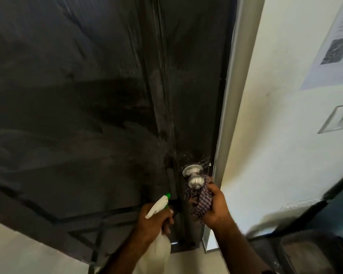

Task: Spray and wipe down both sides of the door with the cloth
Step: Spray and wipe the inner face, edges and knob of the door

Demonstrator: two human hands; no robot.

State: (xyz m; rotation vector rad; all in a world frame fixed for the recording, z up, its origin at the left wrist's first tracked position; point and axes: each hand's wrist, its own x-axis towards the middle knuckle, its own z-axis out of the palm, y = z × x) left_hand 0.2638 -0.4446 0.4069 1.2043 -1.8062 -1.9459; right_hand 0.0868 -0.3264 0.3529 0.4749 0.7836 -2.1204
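L hand [153,218] grips spray bottle [158,206] w/ green nozzle aimed at dark door [87,115]. R hand [216,206] clutches checked cloth [201,200], bunched vs underside of round metal door knob [195,182], near door's edge by white frame [229,115]. Droplets above knob.

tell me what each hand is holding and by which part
Left hand grips the spray bottle at its neck; right hand holds the bunched checked cloth beside the knob.
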